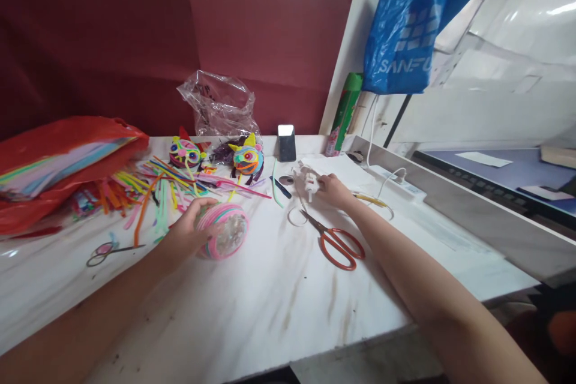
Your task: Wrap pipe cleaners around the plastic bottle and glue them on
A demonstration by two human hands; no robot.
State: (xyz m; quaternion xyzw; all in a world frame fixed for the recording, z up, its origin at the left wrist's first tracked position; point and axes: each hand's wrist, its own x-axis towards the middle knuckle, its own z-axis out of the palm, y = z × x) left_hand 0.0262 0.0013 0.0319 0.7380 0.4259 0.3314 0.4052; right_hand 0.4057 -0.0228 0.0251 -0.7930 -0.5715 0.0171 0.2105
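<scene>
My left hand [193, 225] is closed around the side of a round ball [230, 234] wrapped in pink and teal pipe cleaners. A clear, bare patch of the ball faces right. Farther out, my right hand [333, 191] has its fingers closed on a small white device [310, 185] that looks like a glue gun; its details are blurred. Scissors with orange handles [342, 247] lie open below my right hand. Two decorated balls with faces, one yellow and pink [186, 153], one blue and orange [248, 159], stand at the back.
Loose pipe cleaners [168, 192] and a red bag [72, 162] cover the left side. Small scissors [110, 252] lie near my left forearm. A phone [287, 143], a green spray can [345, 114] and a power strip [398, 185] stand farther back. A blue bag [405, 30] hangs on the wall.
</scene>
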